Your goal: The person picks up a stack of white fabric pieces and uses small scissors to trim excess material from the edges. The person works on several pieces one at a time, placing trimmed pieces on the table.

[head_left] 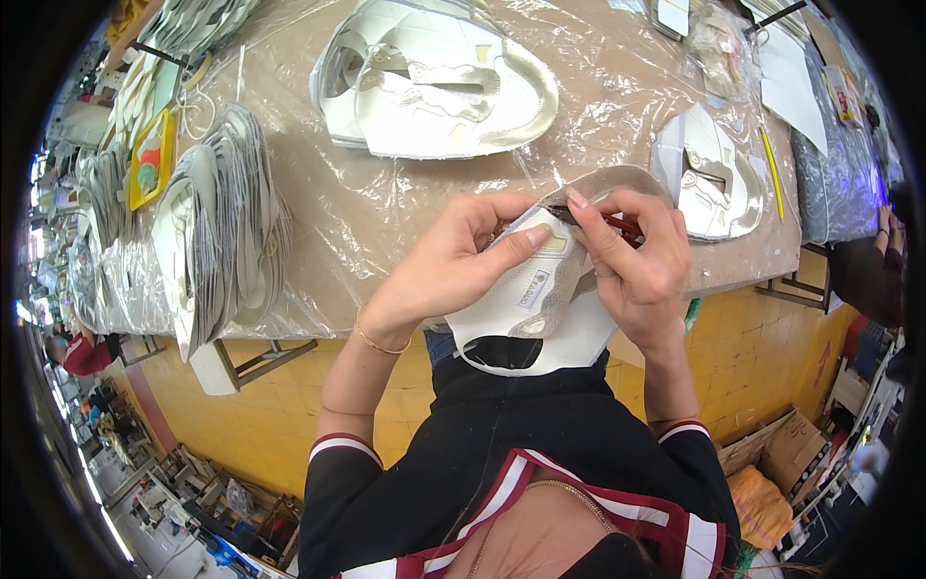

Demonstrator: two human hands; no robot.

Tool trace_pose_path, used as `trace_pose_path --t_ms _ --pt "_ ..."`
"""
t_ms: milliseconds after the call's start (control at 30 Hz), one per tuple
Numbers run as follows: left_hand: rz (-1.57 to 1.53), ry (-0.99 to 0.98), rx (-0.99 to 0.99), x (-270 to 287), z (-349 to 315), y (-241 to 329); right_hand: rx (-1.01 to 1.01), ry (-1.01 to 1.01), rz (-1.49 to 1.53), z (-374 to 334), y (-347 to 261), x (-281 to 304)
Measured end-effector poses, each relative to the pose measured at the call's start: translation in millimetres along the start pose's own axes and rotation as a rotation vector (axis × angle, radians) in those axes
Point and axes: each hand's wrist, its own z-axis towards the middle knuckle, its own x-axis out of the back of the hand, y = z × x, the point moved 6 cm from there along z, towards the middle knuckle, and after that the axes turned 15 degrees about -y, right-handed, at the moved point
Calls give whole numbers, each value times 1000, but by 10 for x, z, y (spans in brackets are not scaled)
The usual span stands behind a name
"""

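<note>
A white shoe upper [540, 275] with a beige mesh panel is held up in front of me, above the near table edge. My left hand [463, 251] is closed on its edge, the thumb pressing on top. In my right hand [632, 256] is a small red-handled tool [627, 229], probably thread snips. Its dark tip meets the upper's edge beside my left thumb. My fingers cover most of the tool, so its exact kind is unclear.
A stack of white shoe uppers [434, 87] lies at the far middle. Another upper [709, 174] rests at the right, near a yellow pencil-like stick [773, 174]. Bundled uppers [227, 222] stand at the left by a yellow tray [166, 159]. Clear plastic film [357, 227] covers the table.
</note>
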Motion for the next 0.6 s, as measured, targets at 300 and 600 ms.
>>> trace_pose_path --t_ms 300,600 --pt "-26 19 -7 16 5 -67 -22 37 160 -36 77 -63" --pt "-379 310 -95 407 -218 -369 -438 187 850 -293 573 6"
